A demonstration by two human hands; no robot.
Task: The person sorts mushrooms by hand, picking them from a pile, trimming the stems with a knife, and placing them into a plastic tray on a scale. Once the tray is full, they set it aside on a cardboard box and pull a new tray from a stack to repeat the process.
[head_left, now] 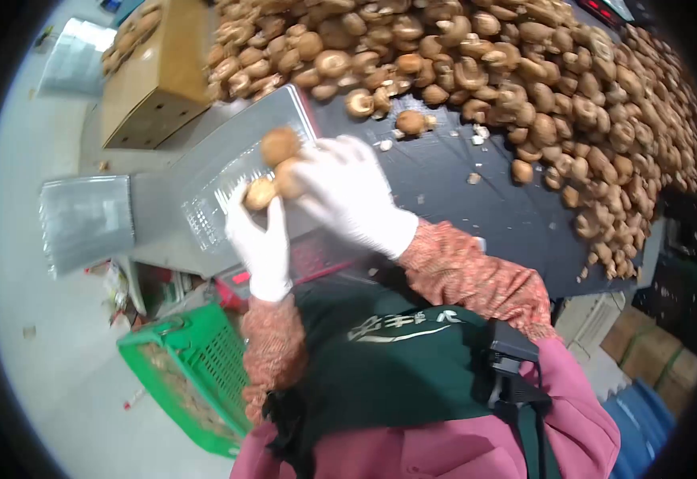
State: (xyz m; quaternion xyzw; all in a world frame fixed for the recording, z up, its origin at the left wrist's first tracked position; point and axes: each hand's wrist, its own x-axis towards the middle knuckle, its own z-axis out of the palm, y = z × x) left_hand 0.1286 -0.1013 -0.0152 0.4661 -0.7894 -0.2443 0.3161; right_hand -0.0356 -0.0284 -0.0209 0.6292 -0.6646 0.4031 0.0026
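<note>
My left hand (259, 243), in a white glove, pinches a light brown mushroom (260, 193) between thumb and fingers. My right hand (352, 191), also gloved and a little smeared by motion, is closed on a brown mushroom (288, 177). Another brown mushroom (280, 146) shows right at its fingertips. Both hands are over a clear plastic tray (205, 199), which lies on a scale with a red edge (324, 259). A large heap of brown mushrooms (524, 72) covers the far and right parts of the dark table (444, 191).
A single mushroom (410, 122) and white crumbs (480, 132) lie before the heap. At left stand a cardboard box (145, 88) and a stack of clear trays (86, 219). A green plastic crate (213, 375) is below on the floor, left of my body.
</note>
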